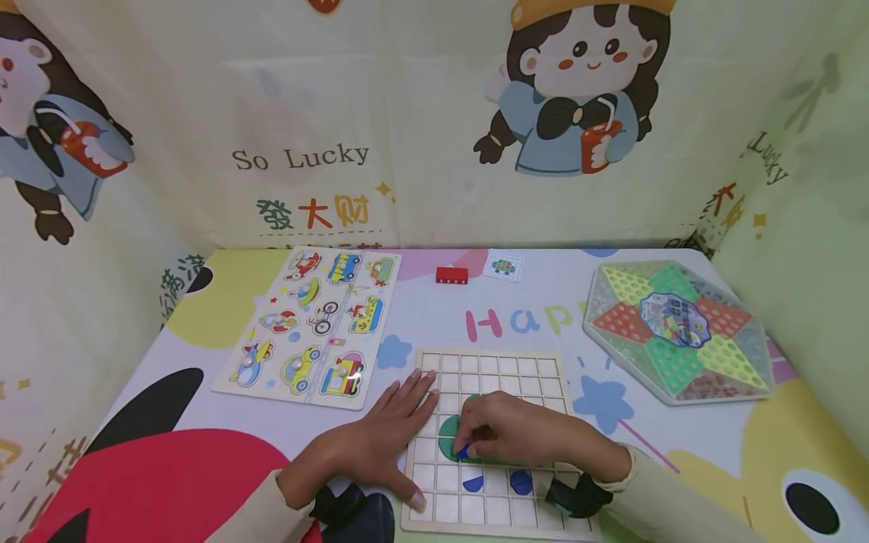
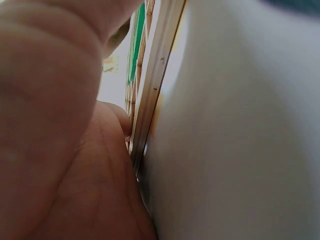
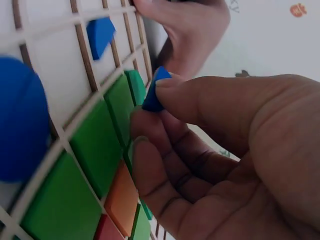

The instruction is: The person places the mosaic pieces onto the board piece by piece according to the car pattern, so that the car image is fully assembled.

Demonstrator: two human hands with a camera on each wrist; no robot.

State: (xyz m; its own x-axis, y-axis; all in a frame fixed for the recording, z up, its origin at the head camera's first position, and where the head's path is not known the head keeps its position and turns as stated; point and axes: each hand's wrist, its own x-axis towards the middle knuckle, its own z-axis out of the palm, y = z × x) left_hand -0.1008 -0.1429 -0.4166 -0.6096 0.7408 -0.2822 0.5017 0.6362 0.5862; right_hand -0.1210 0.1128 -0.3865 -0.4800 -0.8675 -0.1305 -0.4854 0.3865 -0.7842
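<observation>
The right hand [image 1: 516,434] pinches a small, glossy blue piece [image 3: 154,92] with a sharp corner between thumb and fingertips, just above the green tiles [image 3: 95,145] in the wooden grid board [image 1: 536,363], whose left edge the flat, spread left hand [image 1: 380,445] presses down.

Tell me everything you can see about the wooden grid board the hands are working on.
The wooden grid board is a pale, square frame of thin slats dividing a white base into small square cells, and it lies flat on the table's near edge. Green pieces fill several cells; two blue pieces sit nearer the person. The left hand rests flat on its left edge. The right hand pinches a small blue piece over the green area. The right-wrist view also shows orange and red pieces.
</observation>
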